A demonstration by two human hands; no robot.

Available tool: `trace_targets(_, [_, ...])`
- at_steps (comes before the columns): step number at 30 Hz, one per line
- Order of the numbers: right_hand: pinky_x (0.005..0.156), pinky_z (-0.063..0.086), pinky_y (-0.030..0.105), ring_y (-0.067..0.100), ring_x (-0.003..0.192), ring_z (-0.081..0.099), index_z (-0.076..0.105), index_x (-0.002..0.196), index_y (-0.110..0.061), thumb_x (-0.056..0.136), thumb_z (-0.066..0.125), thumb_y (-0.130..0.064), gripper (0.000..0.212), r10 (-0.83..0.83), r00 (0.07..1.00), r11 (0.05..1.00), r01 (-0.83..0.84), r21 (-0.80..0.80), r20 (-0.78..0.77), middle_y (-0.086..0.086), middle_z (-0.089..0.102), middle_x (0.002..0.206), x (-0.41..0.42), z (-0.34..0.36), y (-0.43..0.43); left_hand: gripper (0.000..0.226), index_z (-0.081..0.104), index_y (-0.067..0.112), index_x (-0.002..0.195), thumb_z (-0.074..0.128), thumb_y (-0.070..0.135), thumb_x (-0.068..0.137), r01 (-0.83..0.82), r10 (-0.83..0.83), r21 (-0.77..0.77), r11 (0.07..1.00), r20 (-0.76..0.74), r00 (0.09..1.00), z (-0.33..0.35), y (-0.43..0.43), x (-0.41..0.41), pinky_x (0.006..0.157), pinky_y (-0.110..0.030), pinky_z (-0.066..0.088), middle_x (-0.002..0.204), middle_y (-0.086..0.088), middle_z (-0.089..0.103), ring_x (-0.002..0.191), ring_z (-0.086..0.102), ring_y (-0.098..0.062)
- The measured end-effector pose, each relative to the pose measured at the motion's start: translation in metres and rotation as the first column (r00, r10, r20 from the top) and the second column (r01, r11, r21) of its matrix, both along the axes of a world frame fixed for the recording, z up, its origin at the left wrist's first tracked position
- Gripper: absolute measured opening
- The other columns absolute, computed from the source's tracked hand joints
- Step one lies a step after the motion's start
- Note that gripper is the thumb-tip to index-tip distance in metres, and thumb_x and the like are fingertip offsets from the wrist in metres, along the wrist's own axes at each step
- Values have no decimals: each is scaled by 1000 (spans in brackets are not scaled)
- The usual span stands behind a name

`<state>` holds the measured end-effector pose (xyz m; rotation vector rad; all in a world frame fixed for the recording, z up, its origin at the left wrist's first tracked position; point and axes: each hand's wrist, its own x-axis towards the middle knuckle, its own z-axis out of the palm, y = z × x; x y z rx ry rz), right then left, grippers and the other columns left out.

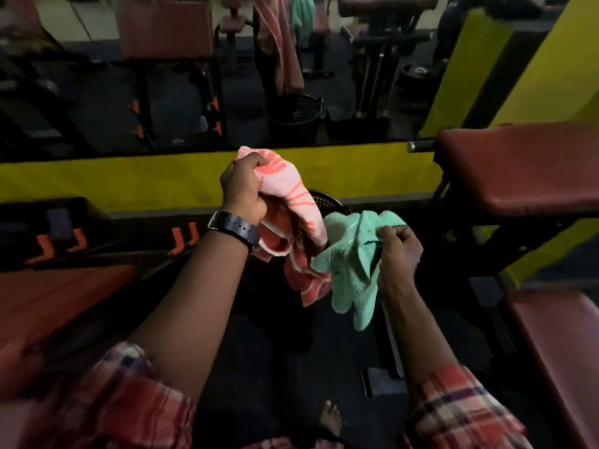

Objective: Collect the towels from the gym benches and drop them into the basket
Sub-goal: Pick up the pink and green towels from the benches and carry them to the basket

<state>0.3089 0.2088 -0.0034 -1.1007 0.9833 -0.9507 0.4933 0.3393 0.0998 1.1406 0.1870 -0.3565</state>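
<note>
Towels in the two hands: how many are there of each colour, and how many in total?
pink striped towel, gripped by the left hand: 1
green towel, gripped by the right hand: 1
Total: 2

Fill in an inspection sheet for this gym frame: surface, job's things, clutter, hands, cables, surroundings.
Surface: dark floor; red bench at right.
Job's things: pink towel and green towel held up; black basket partly hidden behind them.
Clutter: dark flat object on floor, unclear.
Hands: left hand grips pink towel; right hand grips green towel.
Cables: nothing seen.
Surroundings: mirror above yellow wall band.
</note>
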Motion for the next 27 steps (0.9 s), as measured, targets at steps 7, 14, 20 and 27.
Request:
trace_targets(7, [60, 37, 31, 15, 60, 44, 46, 59, -19, 73, 64, -5, 26, 33, 999, 999, -34, -23, -28, 5, 48, 62, 110, -11, -63, 18, 58, 1, 74, 45, -11, 75, 45, -46, -36, 998, -24, 999, -15, -93, 85, 75, -36, 53, 89, -15, 57, 82, 60, -29])
trace_targets(14, [63, 45, 39, 22, 65, 52, 54, 64, -14, 67, 66, -15, 12, 9, 978, 1000, -15, -27, -210, 12, 57, 67, 203, -14, -129, 19, 61, 3, 78, 47, -8, 74, 117, -121, -73, 991, -63, 991, -72, -160, 191, 76, -41, 55, 84, -18, 64, 81, 64, -32])
trace_targets(20, [60, 41, 32, 17, 59, 46, 47, 60, -15, 76, 65, -1, 28, -34, 972, 999, 31, -17, -233, 3, 49, 59, 278, -23, -160, 30, 59, 7, 113, 47, -8, 91, 278, -251, 50, 959, -302, 920, -162, -179, 238, 77, -40, 52, 103, -12, 57, 86, 56, -23])
trace_targets(27, [69, 46, 37, 21, 70, 51, 49, 61, -13, 78, 63, -1, 25, 49, 949, 996, -23, 86, -313, 9, 53, 69, 334, -62, -173, 33, 54, 3, 128, 46, -3, 97, 251, -212, 77, 965, -337, 917, -176, -186, 279, 92, -40, 53, 119, -10, 56, 104, 58, -24])
